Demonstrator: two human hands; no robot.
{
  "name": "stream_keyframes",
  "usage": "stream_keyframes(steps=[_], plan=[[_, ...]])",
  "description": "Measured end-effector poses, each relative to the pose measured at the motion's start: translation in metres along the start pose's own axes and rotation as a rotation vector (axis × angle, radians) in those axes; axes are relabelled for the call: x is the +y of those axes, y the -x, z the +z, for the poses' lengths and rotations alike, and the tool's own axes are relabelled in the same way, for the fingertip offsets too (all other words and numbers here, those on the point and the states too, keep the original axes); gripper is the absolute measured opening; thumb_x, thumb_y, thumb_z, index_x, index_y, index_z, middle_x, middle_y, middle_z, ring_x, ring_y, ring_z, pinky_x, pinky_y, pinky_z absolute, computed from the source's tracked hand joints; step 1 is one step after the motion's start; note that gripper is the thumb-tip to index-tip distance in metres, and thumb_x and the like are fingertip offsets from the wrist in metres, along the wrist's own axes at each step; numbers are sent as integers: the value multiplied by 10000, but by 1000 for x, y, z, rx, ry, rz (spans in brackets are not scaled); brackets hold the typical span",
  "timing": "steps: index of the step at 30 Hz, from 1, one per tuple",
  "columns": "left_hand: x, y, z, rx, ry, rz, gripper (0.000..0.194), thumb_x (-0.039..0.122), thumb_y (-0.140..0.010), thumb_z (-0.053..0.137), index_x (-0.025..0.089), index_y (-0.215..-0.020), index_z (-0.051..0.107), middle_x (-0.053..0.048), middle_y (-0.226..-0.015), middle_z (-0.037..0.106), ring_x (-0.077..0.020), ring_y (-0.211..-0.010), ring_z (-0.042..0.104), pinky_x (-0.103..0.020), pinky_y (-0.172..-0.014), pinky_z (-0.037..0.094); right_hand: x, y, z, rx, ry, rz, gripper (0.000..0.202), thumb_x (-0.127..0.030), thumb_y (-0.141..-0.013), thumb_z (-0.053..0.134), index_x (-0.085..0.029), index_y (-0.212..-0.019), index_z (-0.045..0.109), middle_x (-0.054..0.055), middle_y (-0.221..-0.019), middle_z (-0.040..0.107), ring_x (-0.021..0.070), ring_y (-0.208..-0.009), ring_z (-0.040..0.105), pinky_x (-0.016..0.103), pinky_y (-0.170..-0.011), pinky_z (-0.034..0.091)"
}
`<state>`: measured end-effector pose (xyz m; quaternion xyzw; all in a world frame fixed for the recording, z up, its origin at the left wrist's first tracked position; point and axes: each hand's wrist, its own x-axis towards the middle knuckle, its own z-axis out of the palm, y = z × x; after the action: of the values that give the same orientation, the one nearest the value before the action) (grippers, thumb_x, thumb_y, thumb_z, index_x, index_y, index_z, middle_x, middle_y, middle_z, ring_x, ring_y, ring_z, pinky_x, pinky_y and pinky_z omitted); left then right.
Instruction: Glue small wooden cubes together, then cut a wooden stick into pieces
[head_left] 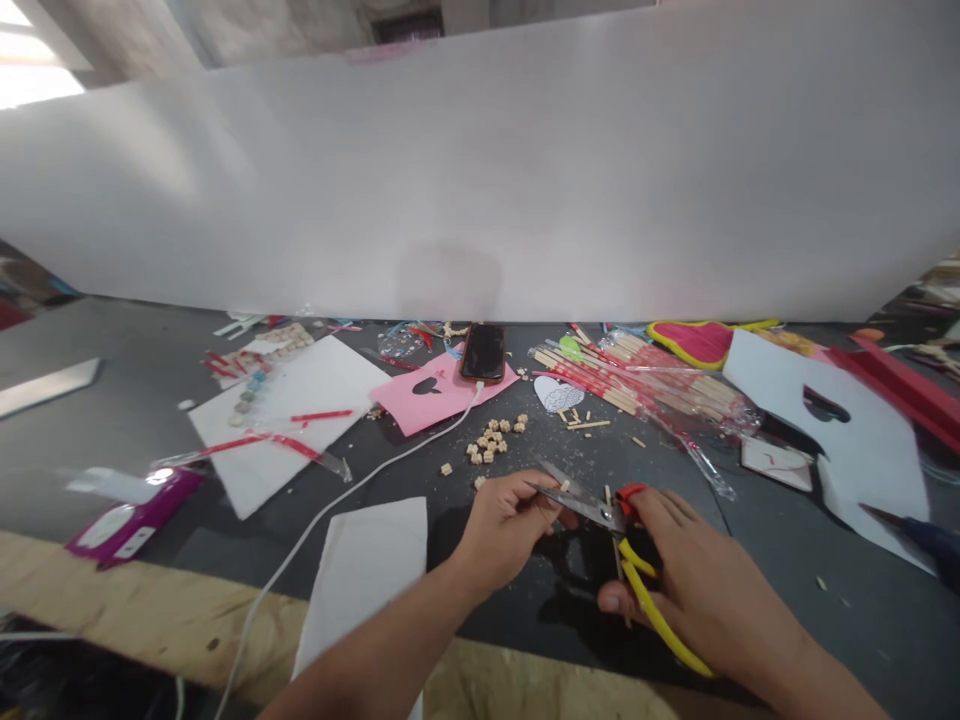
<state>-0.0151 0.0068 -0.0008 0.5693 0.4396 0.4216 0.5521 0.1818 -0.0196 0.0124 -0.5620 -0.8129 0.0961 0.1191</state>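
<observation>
My right hand (701, 580) grips a pair of scissors (600, 512) with yellow and red handles, its blades apart and pointing left. A thin wooden stick (618, 565) runs beside the handles, near my right fingers; whether they hold it I cannot tell. Close to the blades, my left hand (499, 530) is closed in a pinch. A tiny pale piece (565, 486) shows at its fingertips by the blades, too small to make out well. Beyond that hand lie several small wooden clusters (491, 440) and short cut stick pieces (589, 424).
Wrapped chopsticks (622, 375) lie behind the scissors. A phone (484, 352) on pink paper (409, 400) trails a white cable (360, 470). White sheets (367, 560) and a purple glue gun (135, 520) are left; cut white paper (874, 450) is right. A white panel (480, 180) stands behind.
</observation>
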Motion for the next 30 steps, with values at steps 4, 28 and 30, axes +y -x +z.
stream_keyframes(steps=[4, 28, 30], plan=[[0, -1, 0, 6, -17, 6, 178, 257, -772, 552, 131, -685, 643, -59, -634, 679, -126, -549, 560, -204, -519, 410, 2, 1, 1, -12, -4, -1, 508, -591, -644, 609, -195, -947, 513, 93, -901, 617, 256, -817, 601, 342, -621, 468], [-10, -1, 4, 55, 96, 2, 172, 299, -740, 630, 137, -790, 600, -29, -693, 642, -137, -650, 600, -213, -610, 449, 2, 0, 3, -60, 3, 77, 365, -526, -787, 489, -212, -969, 529, 25, -677, 668, 203, -570, 633, 268, -485, 419], [-8, -2, 3, 58, 72, -2, 146, 287, -756, 608, 142, -766, 594, -31, -679, 658, -139, -641, 608, -208, -591, 444, 1, -1, 1, -47, 24, 83, 378, -546, -774, 495, -214, -951, 532, 37, -715, 673, 214, -596, 639, 283, -502, 434]])
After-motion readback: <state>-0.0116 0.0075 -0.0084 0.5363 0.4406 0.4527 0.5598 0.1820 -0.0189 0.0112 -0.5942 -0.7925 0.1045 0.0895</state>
